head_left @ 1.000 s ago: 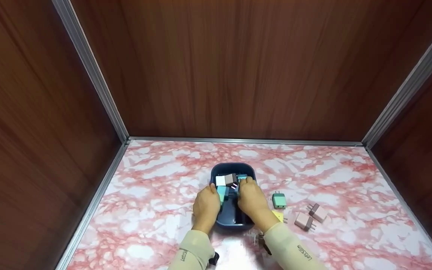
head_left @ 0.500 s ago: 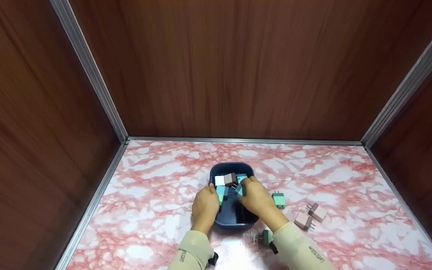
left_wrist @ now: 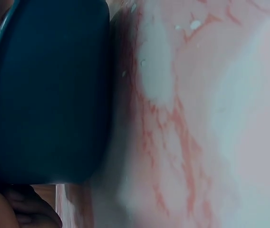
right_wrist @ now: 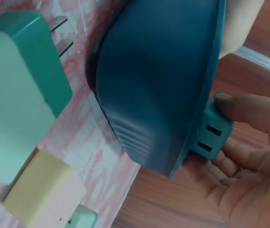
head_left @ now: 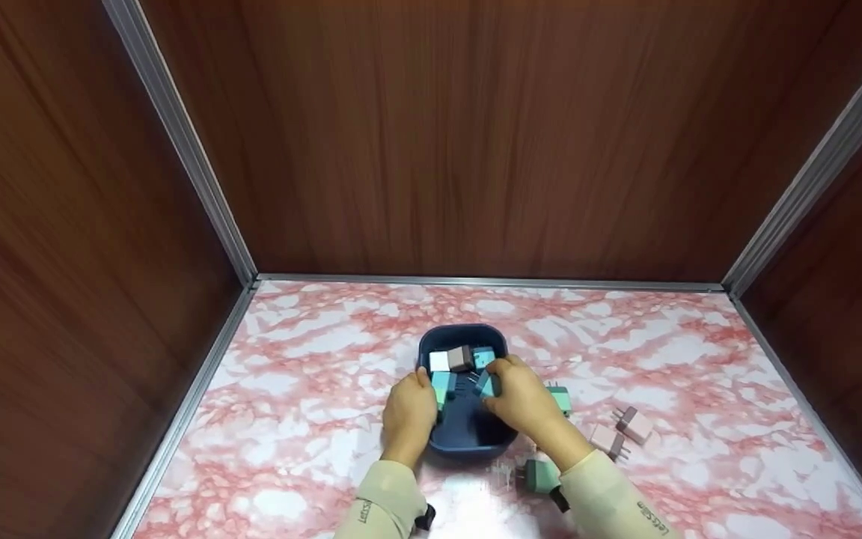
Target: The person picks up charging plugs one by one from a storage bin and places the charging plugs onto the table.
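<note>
A dark blue bin (head_left: 468, 451) stands on the table. My left hand (head_left: 408, 410) grips its left side; in the left wrist view the bin's outer wall (left_wrist: 49, 95) hides most of that hand. My right hand (head_left: 527, 397), over the right rim, pinches a blue charger plug (head_left: 487, 384) between thumb and fingers. In the right wrist view this plug (right_wrist: 213, 133) shows two slots in its end, level with the rim. Inside the bin lie a white plug (head_left: 439, 361), a beige and brown plug (head_left: 459, 358), a blue plug (head_left: 483, 358) and another blue plug (head_left: 443, 382) by the left wall.
Right of the bin lie a green plug (head_left: 560, 400) and two pink and brown plugs (head_left: 634, 425). Another green plug (head_left: 542, 476) sits near my right sleeve. A yellow plug (right_wrist: 44, 190) shows in the right wrist view. Wood panels (head_left: 446, 150) enclose the marbled table.
My right hand has drawn back from inside the bin toward its right rim, the blue charger plug still pinched. The right forearm has shifted right, uncovering the near green plug. My left hand stays put.
</note>
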Tool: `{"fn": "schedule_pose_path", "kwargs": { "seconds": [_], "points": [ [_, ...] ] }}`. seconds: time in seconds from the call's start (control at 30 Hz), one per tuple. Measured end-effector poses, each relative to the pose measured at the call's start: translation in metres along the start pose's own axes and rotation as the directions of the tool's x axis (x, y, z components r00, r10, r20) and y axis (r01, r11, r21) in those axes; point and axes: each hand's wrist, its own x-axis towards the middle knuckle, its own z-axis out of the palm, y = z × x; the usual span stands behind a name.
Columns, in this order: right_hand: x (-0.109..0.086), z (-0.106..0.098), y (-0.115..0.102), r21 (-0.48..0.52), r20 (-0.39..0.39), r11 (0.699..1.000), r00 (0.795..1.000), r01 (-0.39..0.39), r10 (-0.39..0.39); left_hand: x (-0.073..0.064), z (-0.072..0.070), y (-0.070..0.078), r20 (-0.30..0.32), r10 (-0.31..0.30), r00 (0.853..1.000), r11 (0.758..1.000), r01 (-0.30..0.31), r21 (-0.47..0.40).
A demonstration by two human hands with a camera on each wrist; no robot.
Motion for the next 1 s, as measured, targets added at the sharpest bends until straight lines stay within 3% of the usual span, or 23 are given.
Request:
{"fn": "schedule_pose_path", "kwargs": {
  "seconds": [0.6,1.0],
  "points": [
    [-0.022,-0.025,0.01,0.021,-0.059,0.999,0.998,0.034,-0.033,0.001,0.004,0.004,-0.012,-0.004,1.0,1.0,0.004,0.019],
    [-0.04,-0.033,0.026,-0.017,-0.087,0.998,0.995,0.056,-0.057,-0.001,0.002,0.005,-0.009,-0.013,1.0,0.999,0.013,0.035]
  ]
}}
